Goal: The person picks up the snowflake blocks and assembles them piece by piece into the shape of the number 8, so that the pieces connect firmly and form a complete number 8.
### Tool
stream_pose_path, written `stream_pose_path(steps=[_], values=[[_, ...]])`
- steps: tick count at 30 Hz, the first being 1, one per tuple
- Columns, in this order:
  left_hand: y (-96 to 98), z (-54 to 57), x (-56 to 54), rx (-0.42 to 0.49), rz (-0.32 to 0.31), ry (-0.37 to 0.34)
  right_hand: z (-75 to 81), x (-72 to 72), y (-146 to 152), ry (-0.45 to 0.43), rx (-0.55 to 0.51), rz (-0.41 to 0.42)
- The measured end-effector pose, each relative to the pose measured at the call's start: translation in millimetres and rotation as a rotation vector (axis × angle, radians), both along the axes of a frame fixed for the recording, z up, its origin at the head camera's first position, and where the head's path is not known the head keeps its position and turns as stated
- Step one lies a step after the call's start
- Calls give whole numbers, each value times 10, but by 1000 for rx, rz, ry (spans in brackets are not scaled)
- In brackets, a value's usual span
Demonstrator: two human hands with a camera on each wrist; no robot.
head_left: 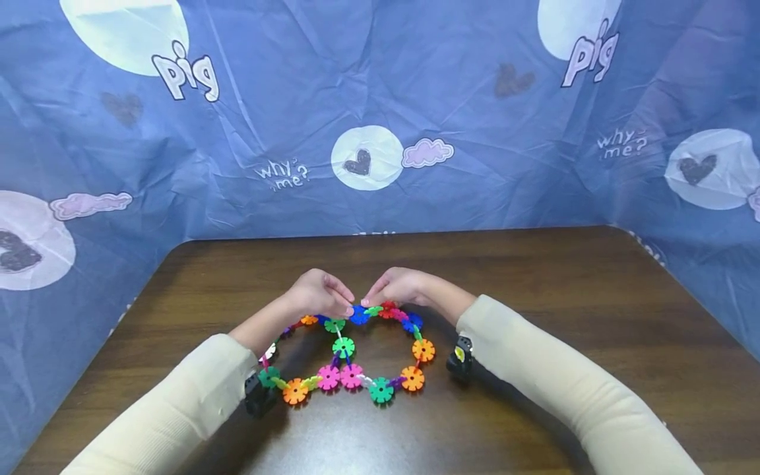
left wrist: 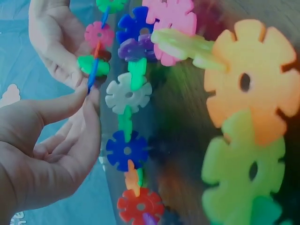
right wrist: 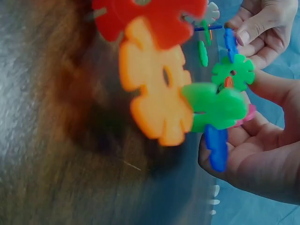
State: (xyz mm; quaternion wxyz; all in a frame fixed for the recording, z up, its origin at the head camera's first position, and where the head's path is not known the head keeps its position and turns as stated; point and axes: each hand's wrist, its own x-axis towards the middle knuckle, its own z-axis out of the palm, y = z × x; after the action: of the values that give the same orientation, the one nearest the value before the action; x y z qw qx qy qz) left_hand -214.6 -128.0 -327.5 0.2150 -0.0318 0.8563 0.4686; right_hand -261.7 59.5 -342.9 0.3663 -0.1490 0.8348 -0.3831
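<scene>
A chain of colourful slotted plastic snowflake discs forms two loops side by side, with an orange disc [head_left: 412,379] at the near right and a pink disc [head_left: 328,377] near the middle. At the far side, my left hand [head_left: 320,295] pinches a blue disc [head_left: 359,315] between thumb and fingers; the disc shows edge-on in the left wrist view [left wrist: 92,77]. Just right of it, my right hand [head_left: 400,287] holds the adjoining green disc [right wrist: 233,72], its thumb on the rim and its fingers behind. Both hands' fingertips are close together.
The loops lie over a brown wooden table [head_left: 510,422]. Blue printed cloth [head_left: 475,198] hangs behind and along both sides. A black wrist camera [head_left: 460,358] sits at the right cuff, another [head_left: 256,396] at the left cuff beside the chain.
</scene>
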Motion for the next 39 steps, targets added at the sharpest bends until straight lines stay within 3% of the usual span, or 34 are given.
stream_pose_path(steps=[3, 8, 11, 18, 22, 26, 34, 39], values=[[-84, 18, -28, -85, -34, 99, -19, -4, 2, -31, -15, 4], [-279, 40, -104, -378, -108, 277, -35, -5, 22, -33, -18, 23], [-339, 10, -149, -535, -175, 308, -45, 5, 31, -16, -14, 52], [-300, -73, -217, -660, -231, 335, -66, 27, 51, -20, -12, 41], [-269, -53, -250, -647, -239, 364, -93, 39, 76, 9, -5, 15], [-238, -45, -239, -556, -232, 444, -112, 78, 120, 55, 5, -23], [-6, -19, -42, -341, -267, 578, -126, 141, 248, 111, 4, -156], [133, 21, 52, -303, -298, 571, -119, 141, 351, 109, -19, -258]])
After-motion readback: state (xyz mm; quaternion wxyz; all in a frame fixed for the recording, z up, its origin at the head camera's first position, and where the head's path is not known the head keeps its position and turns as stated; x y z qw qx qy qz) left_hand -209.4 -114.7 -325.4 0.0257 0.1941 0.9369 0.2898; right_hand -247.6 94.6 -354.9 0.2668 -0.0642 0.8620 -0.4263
